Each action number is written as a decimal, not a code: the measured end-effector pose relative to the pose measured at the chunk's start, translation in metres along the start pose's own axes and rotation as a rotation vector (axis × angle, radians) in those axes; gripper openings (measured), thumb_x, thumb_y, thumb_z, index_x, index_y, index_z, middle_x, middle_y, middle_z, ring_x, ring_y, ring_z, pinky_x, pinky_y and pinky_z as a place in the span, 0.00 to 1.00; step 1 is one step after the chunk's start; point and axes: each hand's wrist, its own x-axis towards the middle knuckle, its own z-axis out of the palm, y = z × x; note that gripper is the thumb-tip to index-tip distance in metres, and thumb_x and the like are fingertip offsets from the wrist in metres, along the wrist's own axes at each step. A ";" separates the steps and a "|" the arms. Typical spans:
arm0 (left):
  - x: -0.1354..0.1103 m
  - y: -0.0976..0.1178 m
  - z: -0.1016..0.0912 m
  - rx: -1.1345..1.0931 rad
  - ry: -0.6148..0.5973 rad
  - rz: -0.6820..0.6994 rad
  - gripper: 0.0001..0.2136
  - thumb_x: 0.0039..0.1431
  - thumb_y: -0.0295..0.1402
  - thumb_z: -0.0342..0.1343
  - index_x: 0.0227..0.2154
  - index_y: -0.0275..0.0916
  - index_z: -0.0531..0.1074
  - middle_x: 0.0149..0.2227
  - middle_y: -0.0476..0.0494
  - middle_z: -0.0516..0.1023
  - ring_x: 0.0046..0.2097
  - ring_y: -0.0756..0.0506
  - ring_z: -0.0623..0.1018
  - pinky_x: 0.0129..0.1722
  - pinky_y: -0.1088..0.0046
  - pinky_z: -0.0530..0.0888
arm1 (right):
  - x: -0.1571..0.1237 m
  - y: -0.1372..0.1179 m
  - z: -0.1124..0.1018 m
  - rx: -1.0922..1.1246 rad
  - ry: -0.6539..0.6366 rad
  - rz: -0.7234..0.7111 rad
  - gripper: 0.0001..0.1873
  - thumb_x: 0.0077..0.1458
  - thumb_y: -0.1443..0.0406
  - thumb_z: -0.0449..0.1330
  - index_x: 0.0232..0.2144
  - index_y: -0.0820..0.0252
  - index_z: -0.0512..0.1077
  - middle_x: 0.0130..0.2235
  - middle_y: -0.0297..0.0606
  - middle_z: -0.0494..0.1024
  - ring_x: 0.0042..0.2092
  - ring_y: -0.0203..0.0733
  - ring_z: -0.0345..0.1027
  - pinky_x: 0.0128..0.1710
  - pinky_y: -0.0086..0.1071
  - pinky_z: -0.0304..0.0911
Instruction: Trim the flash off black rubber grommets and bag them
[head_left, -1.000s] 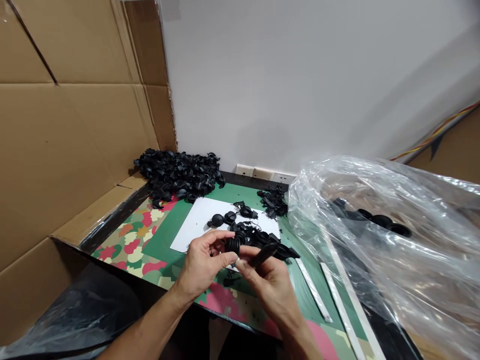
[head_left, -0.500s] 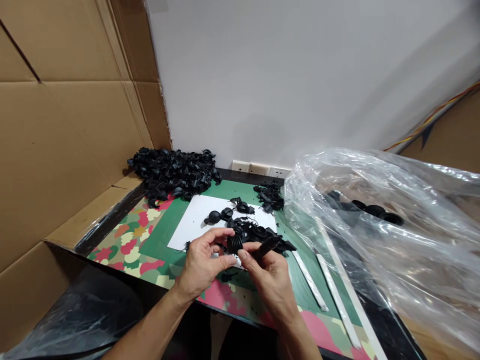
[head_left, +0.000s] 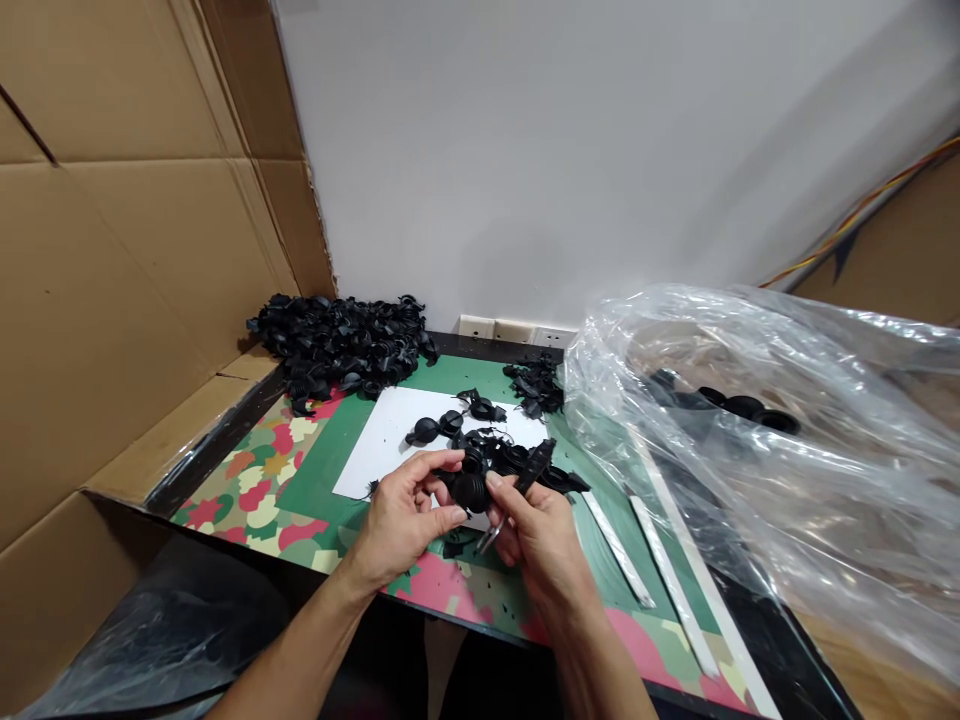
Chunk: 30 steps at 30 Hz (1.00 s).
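My left hand (head_left: 401, 522) pinches a small black ribbed rubber part (head_left: 470, 489) between thumb and fingers, just above the white sheet (head_left: 390, 430). My right hand (head_left: 538, 528) is closed on a black-handled cutting tool (head_left: 534, 467); its handle points up and right, and a metal tip shows below the fingers. The right thumb touches the rubber part. More black rubber parts (head_left: 499, 458) lie scattered on the white sheet right behind both hands.
A big heap of black rubber parts (head_left: 341, 345) fills the back left corner of the patterned table (head_left: 255, 480). A smaller pile (head_left: 536, 385) lies by the wall. Cardboard (head_left: 112, 260) stands left. A clear plastic bag (head_left: 750, 440) with black parts covers the right. White strips (head_left: 619, 548) lie beside it.
The rubber part has been turned in my left hand, its round end now facing me. The tool's handle has swung upward in my right hand. The view has shifted slightly left.
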 end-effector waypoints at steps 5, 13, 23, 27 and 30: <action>0.000 0.005 0.002 0.201 -0.048 0.176 0.19 0.44 0.28 0.66 0.42 0.44 0.79 0.38 0.45 0.76 0.31 0.49 0.71 0.31 0.74 0.71 | 0.000 0.000 0.003 0.017 -0.029 0.011 0.23 0.37 0.52 0.70 0.16 0.63 0.66 0.13 0.26 0.65 0.11 0.23 0.46 0.09 0.21 0.43; 0.002 0.002 0.004 0.023 0.057 0.044 0.13 0.39 0.27 0.67 0.33 0.37 0.81 0.30 0.47 0.76 0.26 0.51 0.69 0.25 0.77 0.68 | -0.006 0.000 0.007 -0.043 -0.024 -0.074 0.22 0.38 0.50 0.69 0.20 0.63 0.69 0.14 0.26 0.65 0.13 0.25 0.48 0.11 0.22 0.44; 0.003 -0.003 0.006 -0.210 0.132 -0.173 0.14 0.35 0.25 0.68 0.31 0.33 0.80 0.24 0.46 0.79 0.23 0.51 0.74 0.19 0.80 0.68 | -0.005 0.006 0.010 0.050 0.050 -0.030 0.22 0.35 0.51 0.69 0.19 0.61 0.67 0.14 0.24 0.63 0.12 0.24 0.46 0.10 0.22 0.43; 0.004 -0.003 0.006 -0.231 0.129 -0.181 0.14 0.34 0.26 0.67 0.30 0.33 0.80 0.23 0.46 0.78 0.23 0.51 0.73 0.19 0.80 0.68 | -0.004 0.005 0.010 0.092 0.026 -0.017 0.22 0.35 0.52 0.70 0.18 0.61 0.65 0.14 0.24 0.63 0.12 0.23 0.45 0.10 0.21 0.44; 0.004 -0.003 0.007 -0.248 0.132 -0.178 0.14 0.34 0.26 0.67 0.30 0.33 0.80 0.24 0.46 0.78 0.23 0.52 0.72 0.19 0.80 0.68 | -0.004 0.006 0.010 0.103 0.019 -0.013 0.21 0.35 0.53 0.70 0.17 0.61 0.65 0.14 0.24 0.63 0.12 0.22 0.45 0.10 0.21 0.44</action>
